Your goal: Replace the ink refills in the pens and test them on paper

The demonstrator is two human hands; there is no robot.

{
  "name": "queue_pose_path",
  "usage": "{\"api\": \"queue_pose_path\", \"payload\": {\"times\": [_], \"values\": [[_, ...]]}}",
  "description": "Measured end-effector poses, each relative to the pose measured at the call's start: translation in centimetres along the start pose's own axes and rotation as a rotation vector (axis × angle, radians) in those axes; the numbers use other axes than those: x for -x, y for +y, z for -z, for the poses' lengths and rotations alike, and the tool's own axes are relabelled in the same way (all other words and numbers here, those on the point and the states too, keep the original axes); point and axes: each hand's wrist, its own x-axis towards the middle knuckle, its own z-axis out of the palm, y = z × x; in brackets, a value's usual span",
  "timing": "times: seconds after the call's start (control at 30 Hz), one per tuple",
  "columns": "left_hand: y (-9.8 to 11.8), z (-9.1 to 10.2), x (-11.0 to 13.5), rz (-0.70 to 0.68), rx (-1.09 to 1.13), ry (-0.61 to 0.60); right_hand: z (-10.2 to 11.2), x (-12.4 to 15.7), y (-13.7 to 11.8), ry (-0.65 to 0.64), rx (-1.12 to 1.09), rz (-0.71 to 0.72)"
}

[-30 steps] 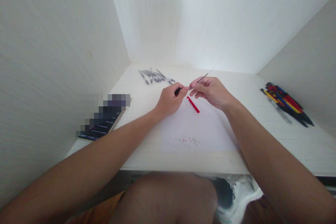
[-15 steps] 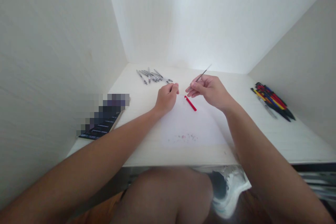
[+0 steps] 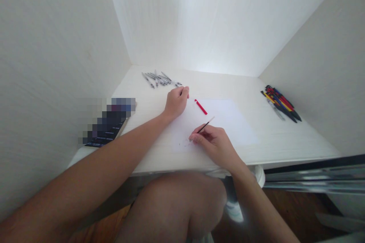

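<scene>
My right hand [image 3: 212, 141] pinches a thin pen refill [image 3: 205, 124], dark along its middle with a pale upper end. Its lower end meets the paper [image 3: 239, 121] near the front edge, by small scribbled marks [image 3: 184, 144] partly covered by my fingers. My left hand [image 3: 176, 101] is curled closed at the sheet's far left. A dark bit shows between its fingers, too small to name. Between the hands and farther back, a red pen barrel [image 3: 201, 107] with a clip lies on the paper.
Several clear pens [image 3: 159, 79] lie in a pile behind my left hand. At the right, a heap of coloured pens [image 3: 281, 102] rests by the side wall. A dark blurred-out object [image 3: 108, 131] lies to the left. White walls enclose the desk on three sides.
My right hand has come down toward me from above the far part of the paper, bringing the refill to the marks. My left hand stays closed in about the same place.
</scene>
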Motion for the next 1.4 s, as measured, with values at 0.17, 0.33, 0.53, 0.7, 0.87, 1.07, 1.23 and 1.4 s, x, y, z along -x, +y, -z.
{"api": "queue_pose_path", "payload": {"times": [0.17, 0.33, 0.53, 0.7, 0.87, 1.07, 1.23, 1.4], "values": [[-0.03, -0.01, 0.1, -0.027, -0.011, -0.01, -0.04, 0.27, 0.12, 0.026, 0.132, 0.017], [0.06, -0.06, 0.11, -0.024, -0.006, -0.016, -0.15, 0.29, -0.1, 0.007, 0.157, 0.056], [0.36, 0.05, 0.18, -0.028, -0.041, -0.008, -0.43, 0.27, 0.23, 0.027, 0.13, 0.112], [0.44, 0.05, 0.18, -0.021, -0.042, -0.007, -0.45, 0.2, 0.36, 0.034, 0.111, 0.11], [0.38, 0.0, 0.09, 0.001, -0.034, 0.0, -0.45, 0.15, 0.31, 0.038, 0.119, 0.115], [0.2, 0.02, 0.14, -0.02, -0.049, -0.006, -0.46, 0.19, 0.5, 0.036, 0.095, 0.114], [-0.08, -0.01, 0.04, -0.024, -0.032, -0.003, -0.52, 0.17, 0.48, 0.042, 0.084, 0.115], [-0.08, -0.07, -0.12, -0.025, -0.053, -0.003, -0.47, 0.18, 0.31, 0.053, 0.088, 0.122]]}}
